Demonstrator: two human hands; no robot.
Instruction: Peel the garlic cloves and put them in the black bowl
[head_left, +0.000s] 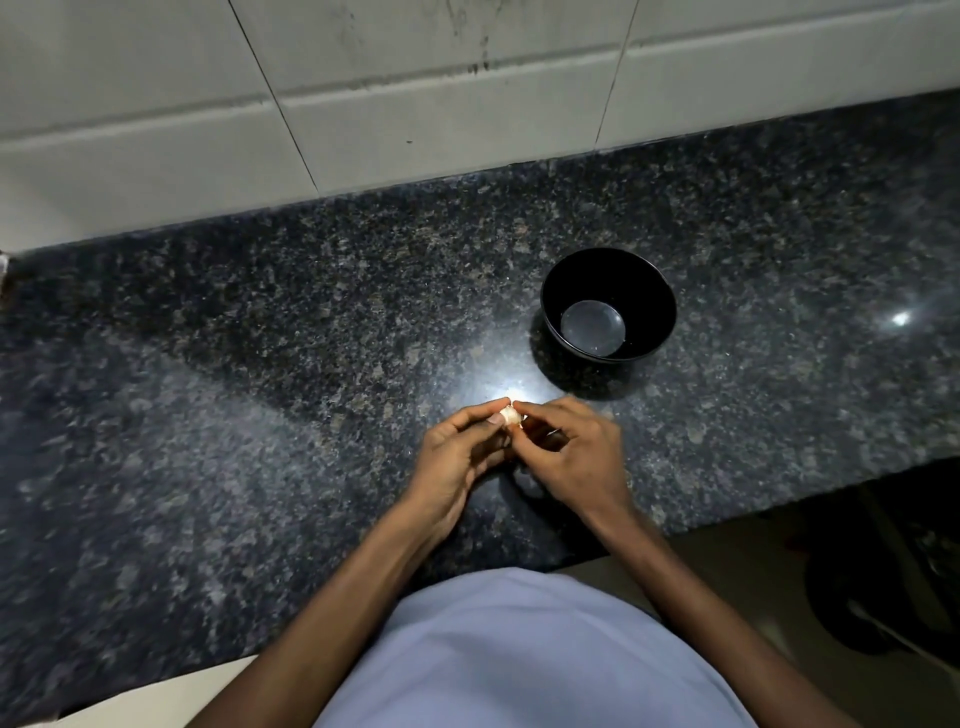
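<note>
While both hands (511, 447) pinch papery garlic clove (509, 415), round glossy black bowl (608, 305) sits on speckled granite (260, 338).

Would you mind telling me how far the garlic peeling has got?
Nothing looks finished: the black bowl holds no cloves. In hand: the left hand and right hand pinch one garlic clove above the counter. Left: peeling it and dropping it in.

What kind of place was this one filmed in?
Most likely a home kitchen: a dark speckled stone counter against a tiled wall, a black bowl, and a garlic clove being peeled.
</note>
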